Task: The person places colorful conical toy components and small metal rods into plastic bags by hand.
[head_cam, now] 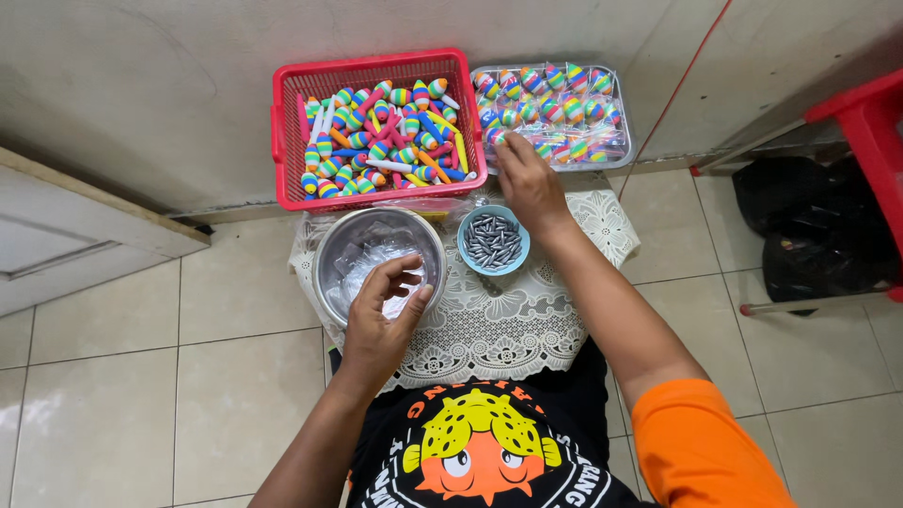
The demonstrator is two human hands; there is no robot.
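Steel bowl (329, 273) sits on the lace cloth (499, 329) over my lap, round, holding small clear plastic bags; my left hand (381, 315) hovers over its right side, fingers curled loosely with thumb and fingertips apart, nothing visibly pinched. My right hand (529, 183) reaches forward, arm running from lower right up toward the wall, fingertips down on the near left corner of the clear tray (555, 155); can't tell whether they grip a float or just touch. That tray is rectangular, long axis left to right, filled with bagged rainbow-striped floats (555, 103) lying in rows, mostly angled diagonally. Just left of it, touching, the red basket (376, 193) holds loose striped floats (376, 150) and coloured sticks jumbled in all directions, no common heading. Between both hands, the small blue bowl (470, 259) holds grey metal sinkers, short cylinders pointing mixed ways. Hands are well apart, left near me, right farther out. Floor is pale tile; red stool (865, 122) at right.
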